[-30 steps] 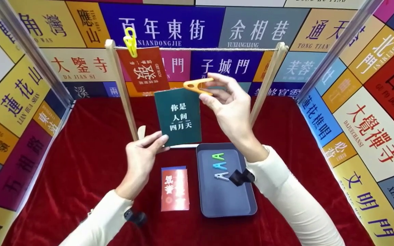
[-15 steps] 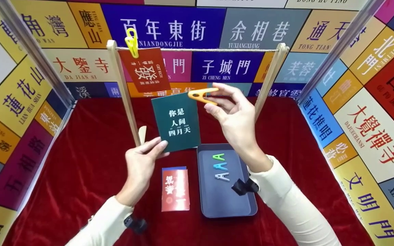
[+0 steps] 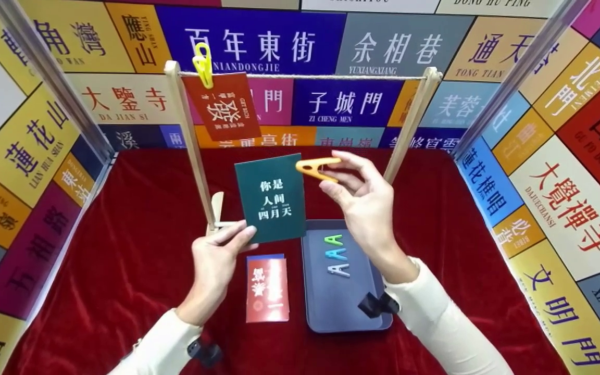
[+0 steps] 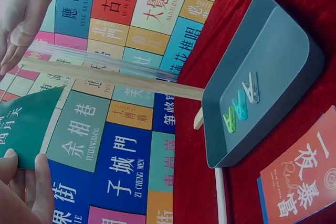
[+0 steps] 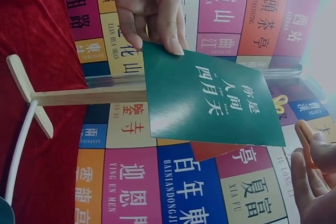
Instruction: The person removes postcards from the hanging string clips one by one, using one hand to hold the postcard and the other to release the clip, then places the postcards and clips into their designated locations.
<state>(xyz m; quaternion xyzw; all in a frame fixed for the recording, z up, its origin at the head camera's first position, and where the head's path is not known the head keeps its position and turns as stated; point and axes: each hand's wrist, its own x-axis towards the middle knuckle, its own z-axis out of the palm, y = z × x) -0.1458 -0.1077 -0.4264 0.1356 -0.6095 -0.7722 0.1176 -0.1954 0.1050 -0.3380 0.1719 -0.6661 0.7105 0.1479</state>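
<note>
"So, what do the 2 hands have between them?"

"Well, the left hand [image 3: 216, 255] pinches the lower left corner of a dark green card [image 3: 271, 200], thumb on the front, white Chinese characters showing. The card is held up slightly tilted, lower than the cord [image 3: 326, 77] of the wooden frame [image 3: 189, 140]."

"And the right hand [image 3: 365, 203]?"

"Its thumb and fingertips grip the legs of an orange clothespin [image 3: 313, 167]. The nose sits just beside the card's upper right corner; from the right wrist I see a gap there."

"Anything on the cord?"

"Yes, 1 red card [image 3: 224, 109], hanging askew near the left post from a yellow clothespin [image 3: 203, 67]."

"What's on the red velvet cloth [image 3: 123, 260]?"

"A gray-blue tray [image 3: 336, 307] with 3 clothespins in a column: green [image 3: 333, 240] farthest from the person, then blue [image 3: 335, 253], then gray [image 3: 338, 269] nearest. Left of the tray lies a small card stack [image 3: 267, 291], red on top, a blue edge peeking out."
</note>
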